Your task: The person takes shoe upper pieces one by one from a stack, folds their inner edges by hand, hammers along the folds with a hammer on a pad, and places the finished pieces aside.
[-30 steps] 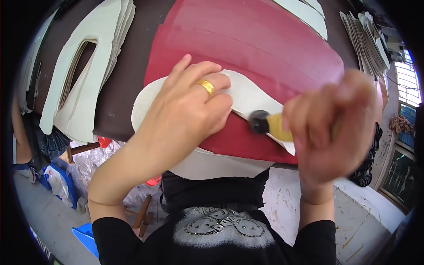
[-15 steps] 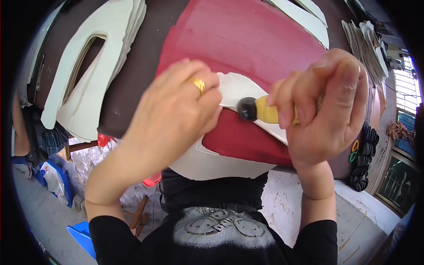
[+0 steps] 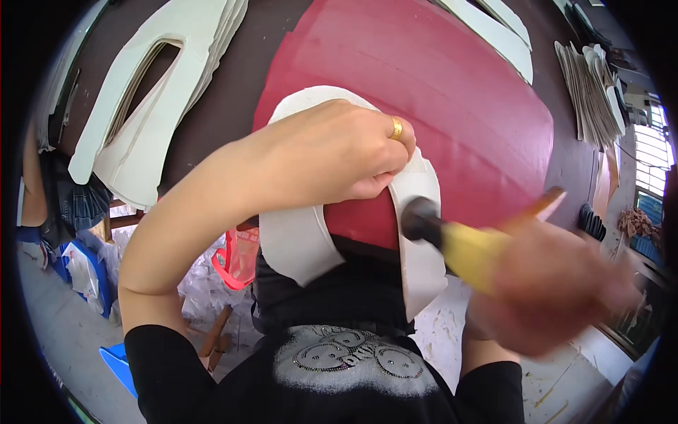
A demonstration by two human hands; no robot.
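Observation:
A white U-shaped shoe-upper piece (image 3: 293,240) lies over the near part of a red mat (image 3: 480,127), its two legs hanging past the table edge toward me. My left hand (image 3: 339,152), a gold ring on one finger, is closed on the piece's inner edge near the curve; the pinched fingertips are partly hidden. In my right hand (image 3: 558,290), blurred by motion, is a hammer (image 3: 466,251) with a yellow body and a round black head. That head is at the piece's right leg; whether it touches cannot be made out.
Stacked white U-shaped pieces (image 3: 159,63) lie on the dark table (image 3: 265,42) at the left. More white pieces (image 3: 494,35) are at the far right, beside a fanned stack (image 3: 586,92). A red plastic basket (image 3: 240,258) stands below the table edge.
The white piece has turned, so its legs now point toward me. My left hand has moved right along it. My right hand and the hammer have dropped lower and nearer me.

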